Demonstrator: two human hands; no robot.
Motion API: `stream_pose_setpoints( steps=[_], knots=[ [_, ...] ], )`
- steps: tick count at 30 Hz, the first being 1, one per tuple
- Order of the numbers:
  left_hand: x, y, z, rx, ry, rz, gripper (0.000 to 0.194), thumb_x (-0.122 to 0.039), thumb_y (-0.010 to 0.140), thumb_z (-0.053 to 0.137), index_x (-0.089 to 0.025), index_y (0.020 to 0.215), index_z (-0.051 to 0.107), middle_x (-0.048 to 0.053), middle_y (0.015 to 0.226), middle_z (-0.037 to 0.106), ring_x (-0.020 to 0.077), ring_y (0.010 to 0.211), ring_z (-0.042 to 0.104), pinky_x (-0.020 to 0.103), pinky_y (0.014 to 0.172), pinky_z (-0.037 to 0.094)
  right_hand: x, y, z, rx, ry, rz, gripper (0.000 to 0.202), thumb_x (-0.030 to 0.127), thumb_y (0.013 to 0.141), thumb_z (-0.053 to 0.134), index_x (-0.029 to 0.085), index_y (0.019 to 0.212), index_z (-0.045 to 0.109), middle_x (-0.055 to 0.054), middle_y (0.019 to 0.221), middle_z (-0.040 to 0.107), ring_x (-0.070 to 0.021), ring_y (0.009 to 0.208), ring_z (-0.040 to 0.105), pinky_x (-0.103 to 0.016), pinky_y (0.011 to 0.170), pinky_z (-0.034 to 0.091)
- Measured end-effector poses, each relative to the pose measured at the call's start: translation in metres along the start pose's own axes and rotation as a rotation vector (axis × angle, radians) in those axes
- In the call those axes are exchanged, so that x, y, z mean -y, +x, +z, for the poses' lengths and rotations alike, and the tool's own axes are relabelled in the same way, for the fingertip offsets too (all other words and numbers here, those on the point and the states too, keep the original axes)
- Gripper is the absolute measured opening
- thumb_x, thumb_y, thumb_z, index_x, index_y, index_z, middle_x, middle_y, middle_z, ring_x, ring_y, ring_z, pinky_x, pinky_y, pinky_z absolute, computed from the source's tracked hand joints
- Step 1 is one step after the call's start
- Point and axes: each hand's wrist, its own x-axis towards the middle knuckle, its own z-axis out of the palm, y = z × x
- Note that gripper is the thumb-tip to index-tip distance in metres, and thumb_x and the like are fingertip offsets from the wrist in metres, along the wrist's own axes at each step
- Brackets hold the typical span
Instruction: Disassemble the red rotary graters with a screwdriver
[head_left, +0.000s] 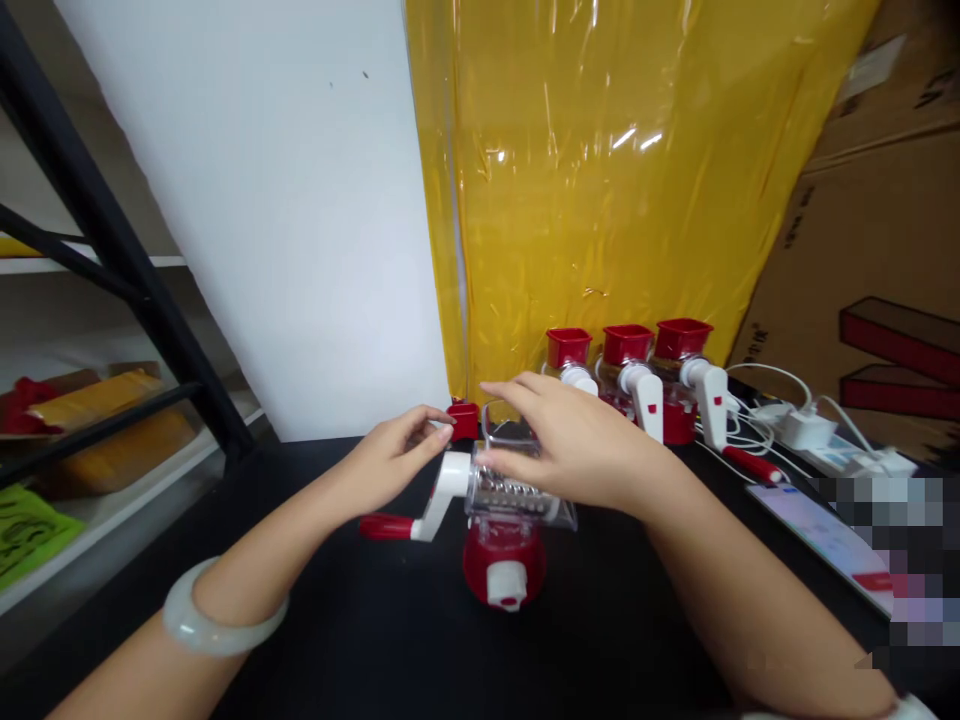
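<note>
In the middle of the black table stands a rotary grater (504, 555) with a red base, a clear housing, a metal grating drum (510, 495) and a white crank with a red handle (386, 527) pointing left. My right hand (585, 440) is over the clear feed opening (495, 425), thumb and fingers spread around it; whether they touch it is unclear. Left of the opening, my left hand (390, 460) is above the crank, thumb and fingertips slightly apart. A small red piece (463, 420) is just beyond those fingertips; contact cannot be made out.
Behind, to the right, several similar graters with red tops (628, 343) stand in a row. White cables and a plug (808, 430) lie near a phone-like screen (825, 545). A white panel (300, 220), yellow-wrapped boards (600, 180) and a shelf rack (97, 190) border the table (337, 640).
</note>
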Motion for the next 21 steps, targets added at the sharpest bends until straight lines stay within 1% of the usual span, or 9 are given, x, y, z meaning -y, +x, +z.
stream_pose_setpoints(
  steps=[2, 4, 6, 7, 9, 10, 14, 17, 21],
  knots=[
    [-0.016, -0.012, 0.012, -0.031, -0.007, 0.071, 0.045, -0.052, 0.091, 0.047, -0.021, 0.122, 0.056, 0.007, 0.115, 0.07, 0.0224, 0.105, 0.065, 0.034, 0.094, 0.048, 0.009, 0.002, 0.001, -0.028, -0.086, 0.041, 0.063, 0.064, 0.09, 0.049, 0.017, 0.132, 0.056, -0.017, 0.115, 0.063, -0.0333, 0.109, 0.061, -0.046, 0.091, 0.048],
    [-0.022, -0.019, 0.028, -0.081, 0.001, 0.146, 0.042, -0.049, 0.093, 0.047, -0.02, 0.122, 0.055, 0.009, 0.123, 0.067, 0.0244, 0.111, 0.063, 0.037, 0.098, 0.047, 0.016, 0.003, 0.007, -0.028, -0.162, 0.09, 0.058, 0.062, 0.091, 0.047, 0.014, 0.121, 0.061, -0.017, 0.105, 0.064, -0.0325, 0.1, 0.064, -0.043, 0.084, 0.049],
    [-0.022, -0.02, 0.044, -0.131, 0.008, 0.211, 0.038, -0.046, 0.096, 0.043, -0.018, 0.117, 0.058, 0.011, 0.119, 0.069, 0.0256, 0.106, 0.064, 0.039, 0.094, 0.048, 0.018, 0.006, 0.016, -0.063, -0.228, 0.158, 0.052, 0.058, 0.092, 0.047, 0.013, 0.11, 0.064, -0.016, 0.099, 0.064, -0.0307, 0.091, 0.065, -0.041, 0.078, 0.049],
    [-0.02, -0.02, 0.052, -0.173, -0.002, 0.228, 0.036, -0.045, 0.097, 0.039, -0.018, 0.109, 0.06, 0.011, 0.112, 0.07, 0.025, 0.099, 0.066, 0.038, 0.089, 0.049, 0.018, 0.007, 0.021, -0.096, -0.243, 0.172, 0.051, 0.056, 0.093, 0.046, 0.012, 0.109, 0.064, -0.016, 0.097, 0.064, -0.03, 0.09, 0.065, -0.04, 0.078, 0.048],
    [-0.015, -0.017, 0.065, -0.293, -0.028, 0.251, 0.034, -0.042, 0.099, 0.039, -0.018, 0.108, 0.061, 0.009, 0.108, 0.072, 0.0237, 0.097, 0.066, 0.036, 0.087, 0.049, 0.015, 0.009, 0.03, -0.164, -0.238, 0.168, 0.047, 0.051, 0.092, 0.05, 0.011, 0.111, 0.064, -0.016, 0.096, 0.064, -0.0293, 0.092, 0.064, -0.038, 0.08, 0.047],
    [-0.012, -0.016, 0.07, -0.333, -0.024, 0.263, 0.033, -0.04, 0.099, 0.039, -0.018, 0.107, 0.061, 0.009, 0.106, 0.072, 0.0232, 0.096, 0.067, 0.034, 0.085, 0.049, 0.013, 0.009, 0.034, -0.195, -0.228, 0.159, 0.046, 0.049, 0.091, 0.052, 0.011, 0.112, 0.064, -0.015, 0.097, 0.064, -0.029, 0.093, 0.063, -0.038, 0.081, 0.047],
    [-0.005, -0.01, 0.079, -0.466, 0.011, 0.308, 0.033, -0.036, 0.099, 0.039, -0.016, 0.102, 0.065, 0.008, 0.098, 0.073, 0.0211, 0.088, 0.068, 0.03, 0.079, 0.048, 0.008, 0.009, 0.041, -0.265, -0.213, 0.137, 0.044, 0.047, 0.088, 0.055, 0.011, 0.112, 0.066, -0.015, 0.095, 0.063, -0.0277, 0.092, 0.062, -0.036, 0.081, 0.046],
    [-0.001, -0.008, 0.079, -0.504, 0.029, 0.334, 0.034, -0.032, 0.099, 0.038, -0.015, 0.102, 0.067, 0.008, 0.097, 0.074, 0.0204, 0.086, 0.068, 0.029, 0.079, 0.048, 0.007, 0.01, 0.042, -0.283, -0.205, 0.124, 0.043, 0.046, 0.087, 0.056, 0.011, 0.11, 0.067, -0.013, 0.092, 0.063, -0.0262, 0.088, 0.062, -0.035, 0.08, 0.045],
    [0.004, -0.006, 0.08, -0.541, 0.054, 0.339, 0.033, -0.029, 0.098, 0.039, -0.015, 0.102, 0.069, 0.007, 0.093, 0.074, 0.0199, 0.083, 0.069, 0.028, 0.078, 0.049, 0.003, 0.011, 0.044, -0.298, -0.194, 0.082, 0.044, 0.047, 0.085, 0.058, 0.011, 0.11, 0.068, -0.013, 0.089, 0.062, -0.0256, 0.088, 0.061, -0.035, 0.08, 0.046]
  ],
)
